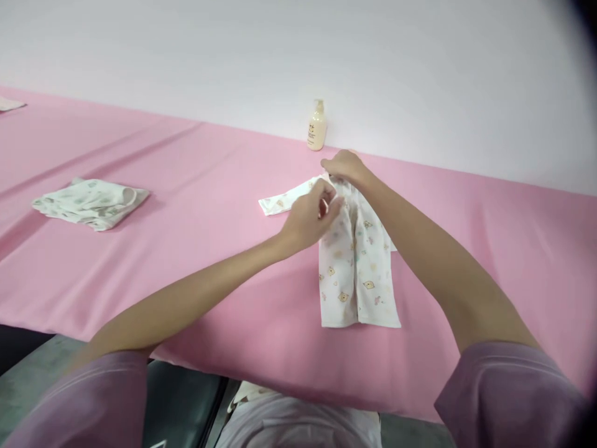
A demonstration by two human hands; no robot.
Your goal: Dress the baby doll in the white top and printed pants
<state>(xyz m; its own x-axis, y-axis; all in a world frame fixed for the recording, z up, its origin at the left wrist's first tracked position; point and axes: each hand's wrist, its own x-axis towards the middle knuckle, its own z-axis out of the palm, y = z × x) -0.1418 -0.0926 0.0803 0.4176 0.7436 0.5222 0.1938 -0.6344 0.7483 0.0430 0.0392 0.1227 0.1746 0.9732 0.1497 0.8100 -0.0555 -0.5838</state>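
Small bear-print top laid out, both hands at its neck end

Head view. White long-sleeved top on the pink-covered counter, right of its middle; hem toward the near edge, neck end toward the far edge. Left hand at the neck end, thumb and fingers curled toward each other; cannot tell whether fabric is caught between. Right hand just beyond, fingers bent down over the top edge; grip hidden, cannot tell.

Progress, judged: body mostly flat, one sleeve out straight to the left; upper part unsettled. Other side partly hidden by the right forearm.

Around: pump bottle at the far edge, near the right hand, apart from the top. Loosely folded printed garment toward the left end, well apart. Nothing seen blocking the hands.
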